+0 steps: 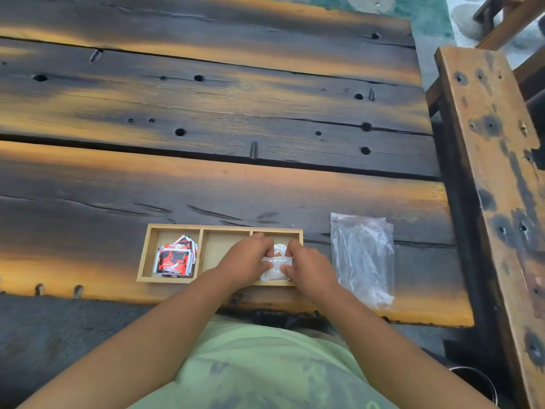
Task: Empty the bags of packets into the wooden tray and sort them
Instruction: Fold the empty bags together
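White packets [275, 268] in tray's [177, 227] right compartment are pinched by left hand [246, 261] and right hand [309, 267]. Red packets [175, 258] are stacked left.

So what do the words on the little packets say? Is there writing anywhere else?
Red packets, left compartment of the wooden tray: white lettering, too blurred to read.
White packets, right compartment: small dark print, too small to read.
Clear plastic bags on the table: no writing visible.
Nothing can be read for certain.
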{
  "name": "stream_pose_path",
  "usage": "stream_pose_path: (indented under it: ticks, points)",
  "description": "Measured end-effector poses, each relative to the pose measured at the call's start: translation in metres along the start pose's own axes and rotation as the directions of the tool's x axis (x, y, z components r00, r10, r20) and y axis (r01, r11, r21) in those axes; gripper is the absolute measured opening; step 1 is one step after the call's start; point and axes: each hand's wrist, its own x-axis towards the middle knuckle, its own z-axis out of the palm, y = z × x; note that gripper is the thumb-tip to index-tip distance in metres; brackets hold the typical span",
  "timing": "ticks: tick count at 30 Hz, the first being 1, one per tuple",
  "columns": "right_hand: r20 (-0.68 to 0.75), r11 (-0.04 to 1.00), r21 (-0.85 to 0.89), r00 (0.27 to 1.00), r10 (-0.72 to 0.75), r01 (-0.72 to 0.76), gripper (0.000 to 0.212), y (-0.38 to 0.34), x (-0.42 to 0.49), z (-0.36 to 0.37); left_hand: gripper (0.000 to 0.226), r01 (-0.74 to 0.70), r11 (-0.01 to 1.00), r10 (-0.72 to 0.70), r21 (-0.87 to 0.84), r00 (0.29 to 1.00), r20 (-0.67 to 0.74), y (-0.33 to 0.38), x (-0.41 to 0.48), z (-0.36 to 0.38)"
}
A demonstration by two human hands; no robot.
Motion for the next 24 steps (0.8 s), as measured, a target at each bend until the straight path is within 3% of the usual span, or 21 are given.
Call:
stream_pose_path:
  ticks: [14, 20, 24]
  points:
    - [-0.021, 0.999, -0.013, 0.999, -0.031, 0.03, 0.027, 0.002, -0.001, 0.003, 0.022, -0.012, 0.998, 0.012, 0.057, 1.0, 0.008, 0.004, -0.002, 0.0]
    - [0.105, 0.958, 0.279, 0.994, 0.04, -0.068, 0.019, 0.008, -0.002, -0.012, 0.019, 0.01, 1.0, -0.011, 0.019, 0.996, 0.084, 0.002, 0.009, -0.012]
    - [0.095, 0.918, 0.385, 0.993, 0.064, -0.096, 0.015, 0.019, -0.007, -0.022, 0.003, 0.013, 0.999, -0.015, -0.032, 0.999, -0.038, 0.01, 0.015, -0.02]
